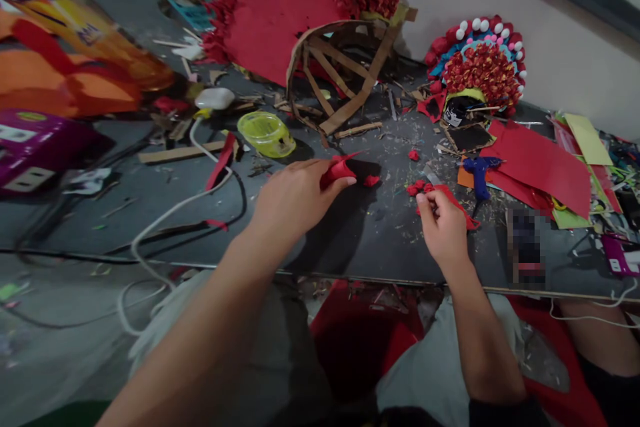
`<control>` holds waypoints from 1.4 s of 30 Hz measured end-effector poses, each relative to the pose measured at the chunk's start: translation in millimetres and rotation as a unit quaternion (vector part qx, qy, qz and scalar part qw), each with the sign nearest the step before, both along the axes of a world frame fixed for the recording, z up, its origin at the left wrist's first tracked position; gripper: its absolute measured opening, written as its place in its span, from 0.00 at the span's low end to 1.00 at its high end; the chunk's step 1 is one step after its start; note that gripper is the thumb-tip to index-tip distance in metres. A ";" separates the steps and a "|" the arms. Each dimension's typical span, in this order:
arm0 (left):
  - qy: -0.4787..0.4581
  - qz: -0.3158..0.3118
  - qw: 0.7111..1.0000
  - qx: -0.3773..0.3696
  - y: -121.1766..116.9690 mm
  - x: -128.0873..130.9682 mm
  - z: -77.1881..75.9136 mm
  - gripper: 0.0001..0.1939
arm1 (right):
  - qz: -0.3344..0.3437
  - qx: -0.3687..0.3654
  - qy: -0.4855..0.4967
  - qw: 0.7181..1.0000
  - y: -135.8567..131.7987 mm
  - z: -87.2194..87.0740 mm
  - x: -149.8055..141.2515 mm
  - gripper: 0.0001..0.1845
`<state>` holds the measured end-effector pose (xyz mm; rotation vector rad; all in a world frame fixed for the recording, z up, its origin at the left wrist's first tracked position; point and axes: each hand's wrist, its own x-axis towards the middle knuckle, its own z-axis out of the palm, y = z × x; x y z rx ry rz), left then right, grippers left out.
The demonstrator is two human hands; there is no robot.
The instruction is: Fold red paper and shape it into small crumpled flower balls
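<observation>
My left hand (299, 192) is closed on a curled piece of red paper (341, 170), with the thumb along its lower edge. Just right of it, a small crumpled red scrap (371, 181) lies on the dark table. My right hand (443, 221) is pinched shut beside a little cluster of crumpled red bits (419, 187). What its fingertips hold, if anything, is hidden. Another red piece (471, 221) shows from behind that hand, partly covered by it. One more red ball (413, 155) sits farther back between the hands.
A cardboard-strip frame (345, 73) leans by a large red ruffled disc (285, 10). A decorated headdress (480, 70) stands at back right. Nearby lie a blue glue gun (479, 173), red sheets (545, 163), a yellow-green plastic container (267, 134) and a white cable (170, 210).
</observation>
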<state>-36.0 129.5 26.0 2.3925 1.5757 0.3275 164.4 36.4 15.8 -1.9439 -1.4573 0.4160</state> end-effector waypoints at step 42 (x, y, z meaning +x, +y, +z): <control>-0.574 0.001 0.789 -0.219 -60.1 45.0 -10.8 0.27 | 0.015 -0.100 0.699 0.708 -14.8 -26.6 -85.6 0.22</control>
